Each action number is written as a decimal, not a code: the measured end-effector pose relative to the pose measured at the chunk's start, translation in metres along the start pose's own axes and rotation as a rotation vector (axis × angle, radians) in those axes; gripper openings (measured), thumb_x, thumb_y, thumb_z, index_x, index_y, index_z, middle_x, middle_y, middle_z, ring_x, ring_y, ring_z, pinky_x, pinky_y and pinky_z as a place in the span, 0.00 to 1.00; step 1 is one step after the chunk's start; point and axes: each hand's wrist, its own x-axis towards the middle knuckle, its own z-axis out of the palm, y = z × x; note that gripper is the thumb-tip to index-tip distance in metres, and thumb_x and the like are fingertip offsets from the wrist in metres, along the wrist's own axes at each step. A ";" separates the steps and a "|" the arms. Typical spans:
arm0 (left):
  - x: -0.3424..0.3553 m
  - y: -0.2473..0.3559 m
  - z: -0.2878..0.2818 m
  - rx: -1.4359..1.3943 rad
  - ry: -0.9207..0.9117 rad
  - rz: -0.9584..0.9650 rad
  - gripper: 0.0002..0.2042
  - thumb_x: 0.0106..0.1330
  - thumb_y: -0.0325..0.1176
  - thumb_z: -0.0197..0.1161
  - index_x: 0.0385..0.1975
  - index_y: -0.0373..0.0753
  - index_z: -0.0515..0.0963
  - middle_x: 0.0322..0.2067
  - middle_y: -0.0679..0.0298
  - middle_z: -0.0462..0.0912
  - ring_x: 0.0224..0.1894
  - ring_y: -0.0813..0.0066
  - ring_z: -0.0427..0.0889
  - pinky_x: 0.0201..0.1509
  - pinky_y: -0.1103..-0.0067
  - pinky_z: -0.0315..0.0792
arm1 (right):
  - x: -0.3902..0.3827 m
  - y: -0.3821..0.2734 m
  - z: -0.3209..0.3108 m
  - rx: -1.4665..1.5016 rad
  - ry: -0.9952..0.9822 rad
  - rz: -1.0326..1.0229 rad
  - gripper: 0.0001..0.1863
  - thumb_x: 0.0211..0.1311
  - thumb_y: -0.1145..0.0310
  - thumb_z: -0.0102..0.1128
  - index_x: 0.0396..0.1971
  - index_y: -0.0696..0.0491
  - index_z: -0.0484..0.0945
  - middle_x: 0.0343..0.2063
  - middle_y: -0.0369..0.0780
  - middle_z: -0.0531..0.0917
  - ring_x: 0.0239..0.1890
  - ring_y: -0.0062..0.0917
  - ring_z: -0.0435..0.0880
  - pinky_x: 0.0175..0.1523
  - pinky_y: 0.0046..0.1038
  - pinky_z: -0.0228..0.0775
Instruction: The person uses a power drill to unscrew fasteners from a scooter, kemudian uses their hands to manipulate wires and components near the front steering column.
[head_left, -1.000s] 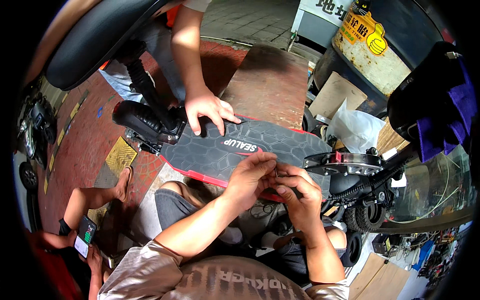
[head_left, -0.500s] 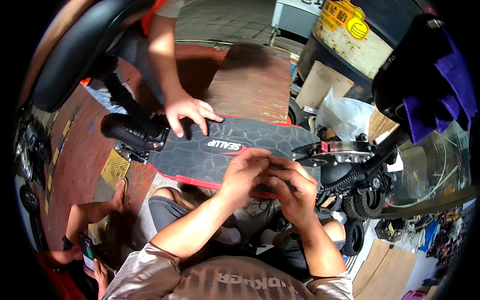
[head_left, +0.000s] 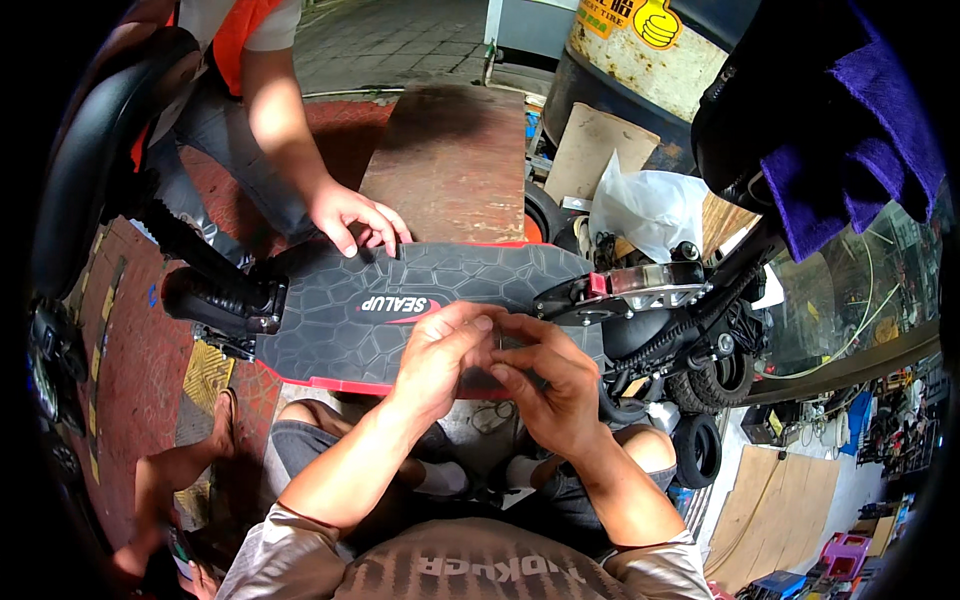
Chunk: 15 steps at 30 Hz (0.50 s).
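My left hand (head_left: 435,360) and my right hand (head_left: 548,390) meet over the near edge of a black, red-edged scooter deck (head_left: 330,345), fingertips pinched around something small and thin that I cannot make out. Just right of them, the metal folding joint (head_left: 655,285) lies by the deck's right end. Across the deck, another person's hand (head_left: 350,220) rests fingers on the far edge. At the left end stand a black rear fender (head_left: 210,305) and a seat (head_left: 105,120) on its post.
A wooden board (head_left: 440,160) lies beyond the deck. Right are a rusty barrel (head_left: 640,85), plastic bag (head_left: 640,215), purple cloth (head_left: 860,180), tyres (head_left: 697,450) and cardboard (head_left: 770,500). A seated person's bare leg (head_left: 170,480) is at lower left.
The whole view has shifted, the scene sliding leftward. The other person's fingers have moved toward the deck's far edge and curled more. My hands stay pinched together.
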 end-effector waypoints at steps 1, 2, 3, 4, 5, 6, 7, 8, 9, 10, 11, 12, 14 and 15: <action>0.002 0.000 -0.002 0.013 -0.021 -0.004 0.13 0.77 0.29 0.60 0.53 0.28 0.83 0.34 0.65 0.84 0.31 0.83 0.75 0.35 0.85 0.71 | 0.000 0.001 -0.002 0.009 -0.006 0.011 0.09 0.60 0.77 0.74 0.41 0.58 0.88 0.53 0.51 0.86 0.55 0.44 0.87 0.57 0.37 0.80; 0.005 -0.001 -0.006 0.026 -0.043 -0.008 0.13 0.77 0.29 0.60 0.53 0.28 0.83 0.33 0.65 0.84 0.31 0.83 0.75 0.35 0.85 0.71 | 0.000 0.002 -0.004 0.018 -0.012 0.022 0.09 0.61 0.77 0.74 0.41 0.58 0.88 0.54 0.51 0.86 0.55 0.43 0.87 0.58 0.37 0.80; 0.007 0.000 -0.007 0.039 -0.064 -0.013 0.13 0.77 0.29 0.60 0.53 0.28 0.83 0.33 0.66 0.84 0.30 0.83 0.76 0.35 0.85 0.71 | 0.000 0.003 -0.005 0.023 -0.009 0.025 0.08 0.61 0.77 0.74 0.41 0.58 0.88 0.54 0.51 0.86 0.55 0.42 0.88 0.58 0.36 0.79; 0.009 0.001 -0.007 0.063 -0.064 -0.032 0.13 0.77 0.30 0.60 0.52 0.28 0.83 0.32 0.66 0.83 0.30 0.82 0.76 0.36 0.85 0.71 | 0.000 0.005 -0.007 0.027 -0.007 0.028 0.08 0.62 0.76 0.74 0.40 0.59 0.88 0.54 0.51 0.86 0.56 0.41 0.88 0.59 0.35 0.79; 0.012 0.004 -0.005 0.087 -0.065 -0.051 0.13 0.77 0.30 0.60 0.52 0.28 0.83 0.31 0.66 0.83 0.30 0.82 0.77 0.36 0.85 0.71 | 0.001 0.006 -0.009 0.031 -0.003 0.031 0.08 0.62 0.75 0.74 0.40 0.59 0.89 0.54 0.52 0.86 0.56 0.40 0.88 0.59 0.34 0.79; 0.015 0.009 -0.002 0.111 -0.064 -0.068 0.13 0.77 0.31 0.61 0.52 0.28 0.84 0.31 0.67 0.82 0.30 0.82 0.77 0.37 0.85 0.72 | 0.002 0.007 -0.011 0.039 0.002 0.035 0.08 0.62 0.75 0.74 0.40 0.59 0.89 0.54 0.52 0.86 0.56 0.40 0.88 0.59 0.34 0.79; 0.020 0.014 0.000 0.171 -0.081 -0.080 0.13 0.77 0.31 0.61 0.52 0.28 0.84 0.31 0.67 0.82 0.30 0.82 0.78 0.37 0.84 0.72 | 0.003 0.007 -0.015 0.046 0.007 0.040 0.08 0.62 0.76 0.74 0.40 0.60 0.89 0.54 0.52 0.86 0.56 0.40 0.88 0.59 0.34 0.78; 0.027 0.019 0.001 0.231 -0.099 -0.091 0.13 0.77 0.31 0.61 0.52 0.28 0.84 0.31 0.67 0.82 0.31 0.82 0.78 0.37 0.84 0.72 | 0.004 0.007 -0.018 0.052 0.014 0.045 0.08 0.62 0.76 0.74 0.40 0.60 0.89 0.54 0.52 0.86 0.55 0.40 0.88 0.59 0.34 0.78; 0.034 0.023 0.001 0.290 -0.111 -0.101 0.13 0.77 0.31 0.61 0.52 0.28 0.84 0.30 0.67 0.82 0.31 0.81 0.79 0.37 0.84 0.72 | 0.003 0.007 -0.019 0.065 0.011 0.067 0.08 0.62 0.76 0.74 0.40 0.60 0.88 0.54 0.52 0.86 0.55 0.40 0.88 0.59 0.34 0.78; 0.046 0.022 0.000 0.418 -0.137 -0.001 0.13 0.78 0.31 0.61 0.52 0.28 0.84 0.31 0.67 0.82 0.30 0.81 0.78 0.37 0.84 0.72 | 0.002 0.006 -0.021 0.076 0.010 0.089 0.08 0.62 0.76 0.74 0.40 0.60 0.88 0.54 0.52 0.86 0.55 0.40 0.88 0.59 0.35 0.78; 0.059 0.023 0.003 0.473 -0.137 0.021 0.12 0.78 0.30 0.60 0.53 0.30 0.84 0.33 0.66 0.82 0.30 0.82 0.78 0.38 0.84 0.73 | 0.001 0.005 -0.024 0.086 0.010 0.112 0.08 0.61 0.76 0.74 0.39 0.61 0.88 0.54 0.52 0.86 0.55 0.40 0.88 0.59 0.35 0.78; 0.073 0.025 0.005 0.534 -0.170 0.055 0.12 0.78 0.30 0.59 0.52 0.30 0.84 0.34 0.66 0.82 0.31 0.82 0.77 0.39 0.84 0.73 | 0.001 0.004 -0.025 0.079 0.000 0.099 0.08 0.61 0.76 0.74 0.39 0.60 0.88 0.54 0.52 0.86 0.54 0.41 0.88 0.58 0.35 0.78; 0.110 0.021 0.010 0.730 -0.254 0.147 0.11 0.76 0.28 0.59 0.52 0.34 0.85 0.38 0.63 0.85 0.35 0.76 0.81 0.45 0.79 0.76 | -0.001 0.002 -0.031 0.060 -0.018 0.076 0.08 0.60 0.77 0.75 0.39 0.60 0.88 0.53 0.53 0.86 0.52 0.41 0.87 0.56 0.35 0.79; 0.132 0.016 0.007 0.908 -0.326 0.320 0.12 0.75 0.27 0.59 0.52 0.36 0.85 0.40 0.62 0.86 0.38 0.72 0.82 0.47 0.76 0.77 | -0.001 0.002 -0.032 0.068 -0.021 0.065 0.08 0.60 0.77 0.75 0.39 0.60 0.88 0.53 0.53 0.86 0.52 0.42 0.87 0.55 0.35 0.79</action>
